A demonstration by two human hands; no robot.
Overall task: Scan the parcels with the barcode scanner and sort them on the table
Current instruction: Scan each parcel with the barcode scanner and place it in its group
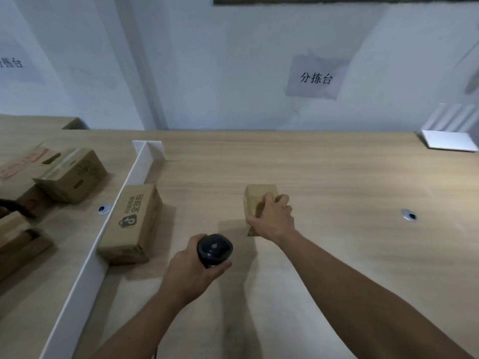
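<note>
My left hand grips a black barcode scanner low over the wooden table, its head facing up toward me. My right hand is closed over a small brown cardboard parcel that stands on the table's middle; the fingers hide its right side. A longer parcel with a black shopping-bag logo lies against the white divider. Left of the divider lie several more cardboard parcels, one with handle slots and one with red print.
A white divider runs diagonally from the near left to the table's back. A second white divider stands at the far right. Two metal cable grommets sit in the tabletop. Paper signs hang on the white wall.
</note>
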